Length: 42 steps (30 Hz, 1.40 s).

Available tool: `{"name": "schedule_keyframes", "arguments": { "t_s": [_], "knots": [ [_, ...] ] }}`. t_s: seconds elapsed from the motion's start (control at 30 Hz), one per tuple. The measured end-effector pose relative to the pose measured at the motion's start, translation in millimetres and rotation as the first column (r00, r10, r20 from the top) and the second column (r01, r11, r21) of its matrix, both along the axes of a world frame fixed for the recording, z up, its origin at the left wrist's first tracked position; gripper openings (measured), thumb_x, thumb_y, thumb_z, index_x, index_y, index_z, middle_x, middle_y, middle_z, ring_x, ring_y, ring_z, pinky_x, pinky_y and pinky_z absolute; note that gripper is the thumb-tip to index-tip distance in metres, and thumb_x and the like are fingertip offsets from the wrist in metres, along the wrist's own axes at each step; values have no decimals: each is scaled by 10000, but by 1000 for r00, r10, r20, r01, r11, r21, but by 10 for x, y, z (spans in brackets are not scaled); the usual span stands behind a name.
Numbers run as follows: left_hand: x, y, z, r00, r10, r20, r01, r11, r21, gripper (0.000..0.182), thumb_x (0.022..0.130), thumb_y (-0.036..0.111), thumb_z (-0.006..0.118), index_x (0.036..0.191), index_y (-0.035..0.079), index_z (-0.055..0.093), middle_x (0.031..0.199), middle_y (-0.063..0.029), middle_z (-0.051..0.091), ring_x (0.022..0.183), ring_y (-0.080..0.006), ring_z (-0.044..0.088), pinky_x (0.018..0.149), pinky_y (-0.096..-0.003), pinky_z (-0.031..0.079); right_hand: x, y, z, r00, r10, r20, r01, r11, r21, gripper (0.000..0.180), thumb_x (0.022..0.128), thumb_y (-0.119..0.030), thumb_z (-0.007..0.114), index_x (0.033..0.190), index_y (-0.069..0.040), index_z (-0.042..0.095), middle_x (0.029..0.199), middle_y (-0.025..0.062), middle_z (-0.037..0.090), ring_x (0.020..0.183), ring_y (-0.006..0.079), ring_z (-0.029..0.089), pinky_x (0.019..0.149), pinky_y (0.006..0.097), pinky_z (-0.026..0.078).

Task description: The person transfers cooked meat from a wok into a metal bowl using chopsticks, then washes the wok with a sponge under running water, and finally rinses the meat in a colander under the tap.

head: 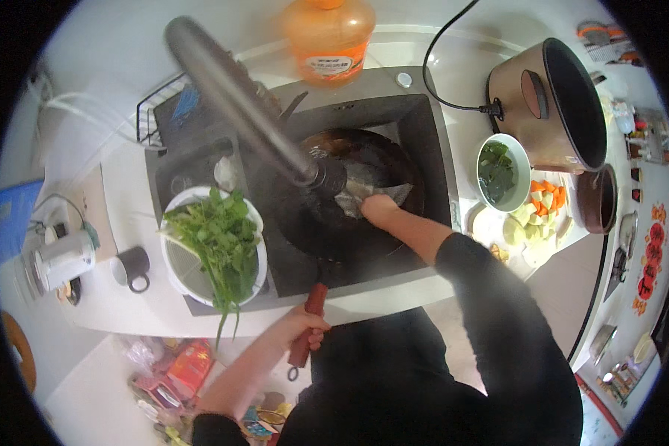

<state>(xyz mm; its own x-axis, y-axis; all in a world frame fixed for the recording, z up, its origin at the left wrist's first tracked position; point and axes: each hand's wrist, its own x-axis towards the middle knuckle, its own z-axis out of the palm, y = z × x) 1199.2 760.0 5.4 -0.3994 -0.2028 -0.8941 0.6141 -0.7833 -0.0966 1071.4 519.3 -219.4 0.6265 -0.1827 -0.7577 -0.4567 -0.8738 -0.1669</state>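
A dark wok [362, 148] rests in the right basin of a dark sink [437, 173]. Its reddish-brown handle [315, 301] reaches over the front edge, and my left hand [303, 329] is wrapped around it. Inside the wok, my right hand [380, 211] presses on a greyish, crumpled cloth [397, 194]. The cloth's exact kind is hard to make out. Above the wok hangs the black faucet [245, 106], which hides part of the pan and cloth.
Leafy greens [223, 240] fill a white colander [259, 214] over the left basin. A mug [131, 267] stands left. At right are a bowl of soaking greens [502, 173], chopped vegetables [543, 200] and a large corded pot [535, 111]. An orange jug [329, 42] stands behind.
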Motion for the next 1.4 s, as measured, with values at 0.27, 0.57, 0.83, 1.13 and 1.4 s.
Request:
{"name": "schedule_keyframes", "arguments": {
  "t_s": [0.27,0.57,0.83,1.13,1.4],
  "knots": [
    [354,-145,589,918,51,-393,-49,999,17,181,745,20,513,790,107,360,560,15,390,429,-51,356,389,-208,288,793,-770,2020,968,227,105,-211,967,-141,146,698,-39,566,825,-37,639,853,151,621,832,305,607,703,400,502],
    [191,146,719,763,98,-639,-194,978,-82,130,757,64,464,743,126,351,549,35,358,406,-32,306,375,-188,237,1446,-1266,2003,577,159,801,101,960,-263,226,724,-19,503,939,-7,571,855,207,584,840,334,580,728,408,452],
    [206,192,710,763,109,-637,-243,962,-126,150,727,50,489,777,111,362,539,22,374,401,-43,334,363,-187,254,1594,-1063,2291,774,317,549,-154,934,-322,231,685,10,488,882,3,607,754,219,595,754,362,584,701,426,454],
    [69,253,77,996,-74,-43,58,956,-286,162,666,33,532,801,-2,450,559,-76,480,436,-180,490,414,-312,421,1204,-976,1801,696,-55,716,93,996,-14,271,702,-40,548,966,-29,604,896,162,609,850,287,585,748,355,452],
    [25,468,-228,935,-81,345,207,915,-347,250,709,103,594,880,-15,455,594,-64,513,458,-177,514,455,-292,429,97,-199,451,967,-171,188,202,966,-160,334,809,-197,542,1131,-111,514,1127,104,492,1043,246,476,879,372,394]
  ]
}}
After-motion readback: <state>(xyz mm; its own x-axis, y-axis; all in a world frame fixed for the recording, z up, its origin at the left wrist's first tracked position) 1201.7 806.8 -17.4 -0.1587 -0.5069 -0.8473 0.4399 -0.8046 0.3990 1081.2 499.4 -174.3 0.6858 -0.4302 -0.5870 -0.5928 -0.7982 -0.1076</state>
